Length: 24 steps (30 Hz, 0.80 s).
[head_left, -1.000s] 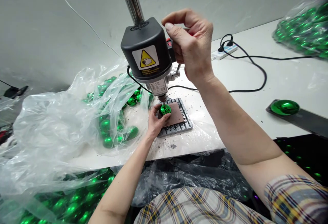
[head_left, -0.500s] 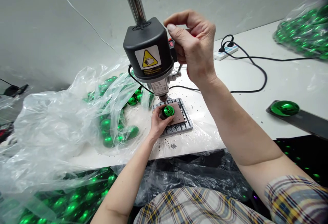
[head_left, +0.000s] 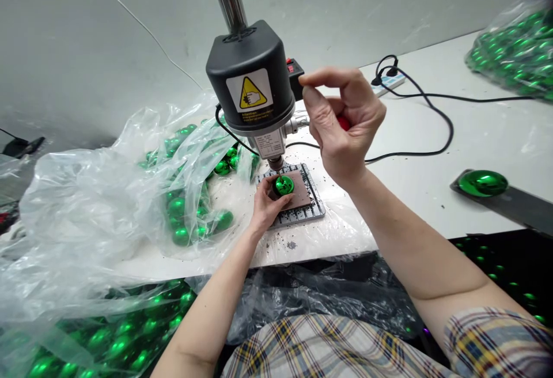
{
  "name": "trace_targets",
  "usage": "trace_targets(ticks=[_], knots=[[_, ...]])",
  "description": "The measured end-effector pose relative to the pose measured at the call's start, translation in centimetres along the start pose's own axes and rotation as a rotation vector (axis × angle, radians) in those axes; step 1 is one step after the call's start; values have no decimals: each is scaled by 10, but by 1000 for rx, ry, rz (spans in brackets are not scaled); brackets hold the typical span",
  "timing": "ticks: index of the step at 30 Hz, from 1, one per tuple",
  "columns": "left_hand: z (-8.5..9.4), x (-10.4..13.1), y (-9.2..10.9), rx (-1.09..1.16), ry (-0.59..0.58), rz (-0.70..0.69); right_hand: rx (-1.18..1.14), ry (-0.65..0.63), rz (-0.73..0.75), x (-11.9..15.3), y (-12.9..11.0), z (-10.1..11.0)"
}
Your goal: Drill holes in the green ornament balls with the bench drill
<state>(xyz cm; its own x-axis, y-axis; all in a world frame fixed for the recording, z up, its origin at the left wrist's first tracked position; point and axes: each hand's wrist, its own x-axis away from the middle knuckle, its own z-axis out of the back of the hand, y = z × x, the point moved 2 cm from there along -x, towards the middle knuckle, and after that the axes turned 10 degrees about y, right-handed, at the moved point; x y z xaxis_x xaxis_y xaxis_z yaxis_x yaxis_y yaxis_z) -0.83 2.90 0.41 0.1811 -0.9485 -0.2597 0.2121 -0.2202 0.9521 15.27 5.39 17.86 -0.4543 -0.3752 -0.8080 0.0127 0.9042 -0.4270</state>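
My left hand [head_left: 266,204] grips a shiny green ball [head_left: 284,185] from its left side, thumb in front and fingers behind. The ball rests on a pinkish board [head_left: 301,191] over the slotted metal base [head_left: 318,205] of a drill press [head_left: 248,78]. A thin bit under the chuck [head_left: 275,163] reaches the ball's top. To the right of the motor housing, my right hand [head_left: 345,121] is curled round the red knob [head_left: 344,123] of the press's lever, which shows between its fingers.
Clear plastic bags [head_left: 86,193] with green balls lie left, another bag [head_left: 514,55] at the back right. A power strip [head_left: 391,84] and black cable lie behind my right arm. One green ball [head_left: 483,182] sits on a dark strip at right. Dark shavings surround the base.
My right hand has come down and slightly right, and a red knob now shows in it. The drill bit now shows at the ball. My left hand has stayed on the ball.
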Motion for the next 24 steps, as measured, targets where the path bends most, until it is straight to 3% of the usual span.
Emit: trace_targets(ticks=[9, 19, 21, 24], knots=[[0, 1, 0, 16, -7, -7, -134, -4, 56, 14, -10, 16], [1, 3, 6, -14, 2, -13, -159, -1, 327, 36, 6, 26], [1, 2, 3, -18, 2, -8, -170, 23, 282, 29, 2, 22], [0, -1, -1, -11, 2, -10, -204, 44, 59, 0, -6, 5]])
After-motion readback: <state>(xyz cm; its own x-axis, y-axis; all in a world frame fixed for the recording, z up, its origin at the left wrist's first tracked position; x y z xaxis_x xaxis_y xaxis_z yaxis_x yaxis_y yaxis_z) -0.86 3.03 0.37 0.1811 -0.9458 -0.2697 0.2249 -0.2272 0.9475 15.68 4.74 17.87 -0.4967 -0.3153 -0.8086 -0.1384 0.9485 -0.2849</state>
